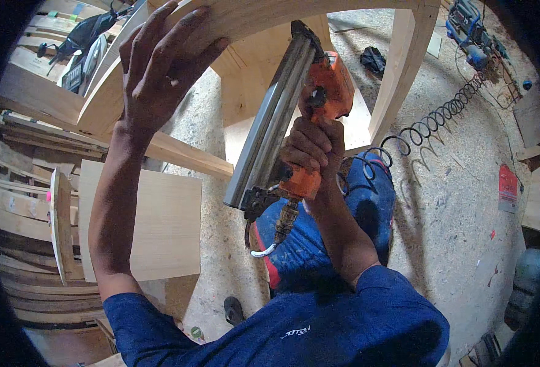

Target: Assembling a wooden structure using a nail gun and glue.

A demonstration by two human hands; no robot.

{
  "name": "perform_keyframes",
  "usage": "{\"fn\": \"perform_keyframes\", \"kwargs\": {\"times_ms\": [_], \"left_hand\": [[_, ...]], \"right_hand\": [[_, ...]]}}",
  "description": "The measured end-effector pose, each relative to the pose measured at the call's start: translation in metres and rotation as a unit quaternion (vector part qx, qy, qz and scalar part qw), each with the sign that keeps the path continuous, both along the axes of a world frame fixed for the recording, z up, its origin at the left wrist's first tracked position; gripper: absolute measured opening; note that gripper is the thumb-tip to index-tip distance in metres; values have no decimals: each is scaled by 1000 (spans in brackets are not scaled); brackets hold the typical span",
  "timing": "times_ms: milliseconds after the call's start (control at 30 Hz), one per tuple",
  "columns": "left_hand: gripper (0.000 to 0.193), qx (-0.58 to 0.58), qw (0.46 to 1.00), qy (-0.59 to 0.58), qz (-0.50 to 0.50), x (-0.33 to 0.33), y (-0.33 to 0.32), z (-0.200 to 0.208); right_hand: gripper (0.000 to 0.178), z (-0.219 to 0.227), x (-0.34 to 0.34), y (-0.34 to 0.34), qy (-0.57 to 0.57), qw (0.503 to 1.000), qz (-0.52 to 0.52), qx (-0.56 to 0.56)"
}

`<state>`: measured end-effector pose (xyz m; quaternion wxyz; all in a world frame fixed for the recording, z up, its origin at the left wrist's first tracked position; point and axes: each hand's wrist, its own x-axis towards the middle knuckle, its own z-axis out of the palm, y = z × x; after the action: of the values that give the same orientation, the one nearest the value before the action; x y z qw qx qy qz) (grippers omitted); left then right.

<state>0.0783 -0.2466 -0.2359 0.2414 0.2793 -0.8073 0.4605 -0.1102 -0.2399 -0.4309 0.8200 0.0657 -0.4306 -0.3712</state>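
Partly behind right grip (pixel 312 144), orange nailer (pixel 333 82).

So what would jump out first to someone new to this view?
The orange nail gun at the centre stands out first, gripped in the right hand. Next comes the black coiled hose stretching toward the upper right over the pale floor. The left hand rests on the curved wooden piece along the top edge.
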Motion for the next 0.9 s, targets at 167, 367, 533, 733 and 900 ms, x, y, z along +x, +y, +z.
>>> {"fn": "perform_keyframes", "kwargs": {"times_ms": [167,367,533,733,900], "left_hand": [[57,-8,1000,-24,-14,1,-3,3],[55,2,1000,4,-4,1,0,1],[59,13,999,31,-2,-1,0,0],[63,-19,999,-22,22,0,0,1],[63,-27,999,-17,9,1,-2,0]], "right_hand": [[49,1,2,-1,1,1000,-2,-7],[49,3,4,-2,0,1000,-4,-5],[48,4,3,0,-3,1000,3,-2],[49,5,4,0,-10,1000,16,6],[50,4,6,1,-13,1000,22,11]]}}
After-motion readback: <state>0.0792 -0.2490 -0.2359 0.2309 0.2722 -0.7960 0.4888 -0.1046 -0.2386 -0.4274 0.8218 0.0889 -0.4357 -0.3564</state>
